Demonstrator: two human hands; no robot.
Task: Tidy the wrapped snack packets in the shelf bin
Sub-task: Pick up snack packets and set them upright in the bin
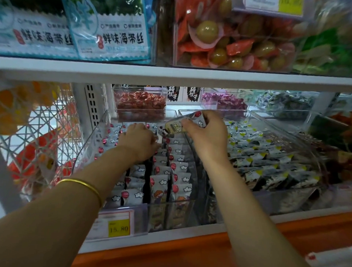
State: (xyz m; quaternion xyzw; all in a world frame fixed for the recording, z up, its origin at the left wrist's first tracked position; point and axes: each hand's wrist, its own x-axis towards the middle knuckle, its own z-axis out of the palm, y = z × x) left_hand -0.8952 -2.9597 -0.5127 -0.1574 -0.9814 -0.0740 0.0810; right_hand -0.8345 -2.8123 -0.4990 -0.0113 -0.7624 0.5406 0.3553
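Fingers [188,124] of the right hand [208,134] pinch a small bunch of wrapped packets [186,122] from above, thumb underneath and the other fingers curled over the top, so the hand is closed on them and raised above the back of the clear shelf bin [167,211]. That bunch lies roughly level, its long axis running left to right with a slight upward tilt toward the hand; its free end, which shows a yellowish-green printed panel, points left. The right wrist bends downward and the bare forearm reaches in from the lower right. Across from it, the left hand [139,143] rests palm down on the packets at the back left of the bin, knuckles up, fingers curled down among the rows; whether it grips one cannot be told. Its forearm comes in from the lower left and carries a thin gold bangle [82,184]. Snack packets in the bin [161,181] are small white pillow wrappers with cloud shapes, a red round mark and a little cartoon figure, standing on edge in rows that run front to back. A yellow price tag [119,228] sits on the bin's front. Just to the right, a neighbouring bin holds dark packets with yellow corners [264,163].
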